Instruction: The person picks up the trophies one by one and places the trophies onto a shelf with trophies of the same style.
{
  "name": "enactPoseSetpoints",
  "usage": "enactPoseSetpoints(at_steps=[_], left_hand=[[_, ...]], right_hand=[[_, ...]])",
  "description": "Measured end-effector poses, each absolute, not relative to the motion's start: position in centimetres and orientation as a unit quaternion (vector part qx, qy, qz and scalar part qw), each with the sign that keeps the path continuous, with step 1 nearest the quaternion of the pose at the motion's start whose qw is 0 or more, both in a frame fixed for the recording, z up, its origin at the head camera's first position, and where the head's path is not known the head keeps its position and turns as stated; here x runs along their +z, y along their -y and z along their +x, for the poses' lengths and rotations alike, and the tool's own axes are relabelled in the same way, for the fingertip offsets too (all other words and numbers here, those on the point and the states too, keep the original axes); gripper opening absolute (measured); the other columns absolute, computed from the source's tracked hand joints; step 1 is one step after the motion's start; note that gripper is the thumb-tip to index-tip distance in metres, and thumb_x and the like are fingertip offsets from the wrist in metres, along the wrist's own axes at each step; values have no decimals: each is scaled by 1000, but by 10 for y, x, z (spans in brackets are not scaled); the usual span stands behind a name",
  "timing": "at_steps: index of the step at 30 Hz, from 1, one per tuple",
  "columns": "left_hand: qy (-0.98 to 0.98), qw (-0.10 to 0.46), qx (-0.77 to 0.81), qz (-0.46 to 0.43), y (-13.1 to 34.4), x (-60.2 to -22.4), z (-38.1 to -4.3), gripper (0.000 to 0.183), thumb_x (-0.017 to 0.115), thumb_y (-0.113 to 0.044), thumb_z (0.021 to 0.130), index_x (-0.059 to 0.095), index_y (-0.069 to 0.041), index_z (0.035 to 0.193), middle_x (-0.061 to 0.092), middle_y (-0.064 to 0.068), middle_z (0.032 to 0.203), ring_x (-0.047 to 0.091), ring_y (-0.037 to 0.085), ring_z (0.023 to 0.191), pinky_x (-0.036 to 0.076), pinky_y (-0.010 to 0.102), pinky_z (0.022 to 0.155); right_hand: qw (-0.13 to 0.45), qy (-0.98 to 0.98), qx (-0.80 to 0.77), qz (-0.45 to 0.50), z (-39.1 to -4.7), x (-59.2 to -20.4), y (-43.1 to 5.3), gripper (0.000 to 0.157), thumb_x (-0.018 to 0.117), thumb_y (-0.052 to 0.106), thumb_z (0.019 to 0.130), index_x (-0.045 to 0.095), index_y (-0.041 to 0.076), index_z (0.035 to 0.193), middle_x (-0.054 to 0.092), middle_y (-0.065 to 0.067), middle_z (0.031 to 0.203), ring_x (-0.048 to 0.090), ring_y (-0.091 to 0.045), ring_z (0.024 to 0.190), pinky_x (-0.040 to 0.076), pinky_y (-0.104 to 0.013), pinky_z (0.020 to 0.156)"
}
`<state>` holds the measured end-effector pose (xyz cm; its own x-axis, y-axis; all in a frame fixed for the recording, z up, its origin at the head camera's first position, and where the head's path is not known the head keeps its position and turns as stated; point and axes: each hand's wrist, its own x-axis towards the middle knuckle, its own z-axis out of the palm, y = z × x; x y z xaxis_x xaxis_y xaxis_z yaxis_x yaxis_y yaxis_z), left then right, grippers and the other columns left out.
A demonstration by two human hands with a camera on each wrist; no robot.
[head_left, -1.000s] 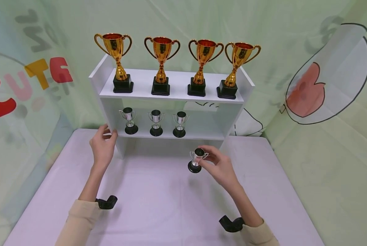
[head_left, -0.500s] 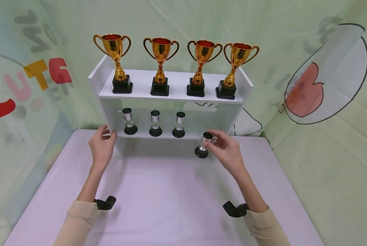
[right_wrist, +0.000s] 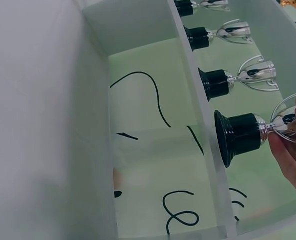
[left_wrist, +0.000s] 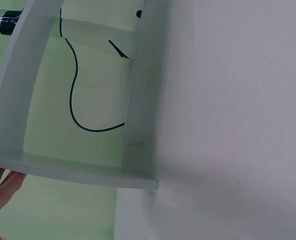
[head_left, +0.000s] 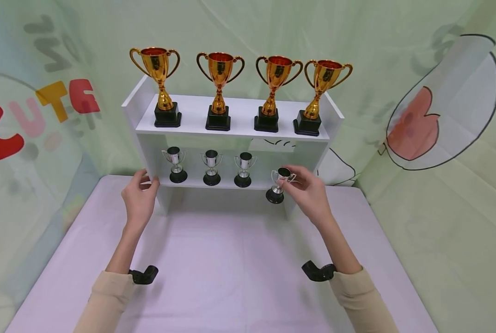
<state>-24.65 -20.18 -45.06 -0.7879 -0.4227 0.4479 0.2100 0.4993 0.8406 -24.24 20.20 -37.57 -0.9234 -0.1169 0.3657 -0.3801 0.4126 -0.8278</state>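
Observation:
My right hand point(head_left: 310, 196) pinches a small silver trophy cup point(head_left: 275, 197) with a round black base, holding it upright at the right end of the white shelf unit's middle shelf point(head_left: 198, 184). In the right wrist view the trophy's black base point(right_wrist: 242, 134) is right at the shelf's front edge. Three matching silver trophies, left point(head_left: 177, 171), centre point(head_left: 211, 173) and right point(head_left: 243, 175), stand in a row on that shelf. At the unit's left side panel, my left hand point(head_left: 138, 201) touches the outer face with its fingertips, as the fingers point(left_wrist: 5, 192) show in the left wrist view.
Several large gold trophies point(head_left: 218, 92) on square black bases stand along the top shelf point(head_left: 239, 129). The unit stands at the back of a table with a pale cloth point(head_left: 214, 268). Printed curtains point(head_left: 447, 208) hang behind and on both sides.
My right hand has carried the silver trophy forward and slightly right, from over the table to the middle shelf's front edge. The left hand has stayed at the side panel.

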Motion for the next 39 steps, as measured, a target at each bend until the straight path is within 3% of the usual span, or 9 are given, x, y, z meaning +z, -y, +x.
enactPoseSetpoints(at_steps=[13, 22, 33, 39], left_hand=[[803, 323, -497, 63, 202, -451, -248, 29, 64, -9, 96, 70, -3, 124, 74, 27, 105, 73, 42, 89, 41, 2, 64], [803, 317, -501, 69, 203, -452, -248, 29, 64, -10, 97, 71, -5, 124, 74, 26, 105, 73, 40, 89, 42, 4, 63], [802, 322, -499, 64, 204, -452, -248, 29, 64, -9, 96, 71, -5, 123, 74, 26, 103, 73, 40, 87, 42, 3, 63], [800, 321, -503, 64, 204, -452, -249, 28, 64, -10, 96, 71, -5, 123, 74, 27, 104, 73, 41, 88, 42, 3, 63]], right_hand=[[126, 835, 519, 133, -262, -365, -200, 43, 75, 16, 94, 65, 3, 134, 68, -14, 125, 66, -17, 109, 53, -12, 90], [120, 847, 506, 115, -280, -369, -198, 44, 74, 18, 94, 65, 5, 136, 67, -13, 131, 66, -27, 115, 54, -24, 98], [118, 842, 516, 106, -287, -370, -195, 44, 75, 18, 94, 65, 5, 135, 69, -14, 128, 67, -26, 108, 52, -13, 89], [121, 839, 519, 113, -289, -373, -195, 47, 75, 16, 93, 63, 5, 138, 68, -17, 128, 68, -29, 112, 51, -11, 88]])
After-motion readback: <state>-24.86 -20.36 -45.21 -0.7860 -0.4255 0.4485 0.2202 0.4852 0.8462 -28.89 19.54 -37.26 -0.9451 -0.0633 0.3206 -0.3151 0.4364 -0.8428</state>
